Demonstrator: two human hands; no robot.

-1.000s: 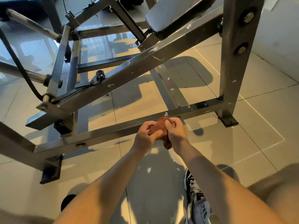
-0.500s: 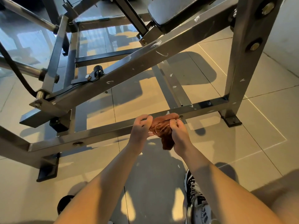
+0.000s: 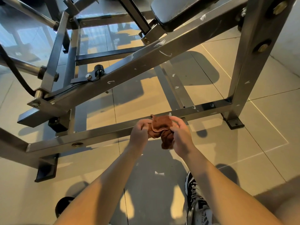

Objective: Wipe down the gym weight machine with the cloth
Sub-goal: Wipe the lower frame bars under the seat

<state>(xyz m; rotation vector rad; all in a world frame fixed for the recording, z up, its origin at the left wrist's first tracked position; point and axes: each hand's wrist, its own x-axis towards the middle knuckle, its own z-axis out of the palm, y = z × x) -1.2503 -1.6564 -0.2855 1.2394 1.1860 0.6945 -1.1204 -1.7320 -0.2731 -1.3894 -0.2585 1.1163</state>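
Note:
A crumpled brown cloth (image 3: 162, 130) hangs between both my hands, just in front of the low horizontal bar (image 3: 100, 133) of the grey steel weight machine (image 3: 129, 65). My left hand (image 3: 139, 133) grips the cloth's left side with curled fingers. My right hand (image 3: 181, 133) holds its right side, thumb over the top, and a fold of cloth dangles below. The cloth sits a little above the bar; whether it touches the bar I cannot tell. A black padded seat (image 3: 178, 10) is at the top.
The machine's diagonal beam and right upright post (image 3: 253, 52) cross the view above my hands. A black cable (image 3: 14, 73) loops at the left. Chrome bars jut out at the upper left. Tiled floor (image 3: 243, 143) lies below, with my patterned shoe (image 3: 196, 203) at the bottom.
The balled cloth has opened up between my hands, which have spread slightly apart. The view has shifted closer to the machine.

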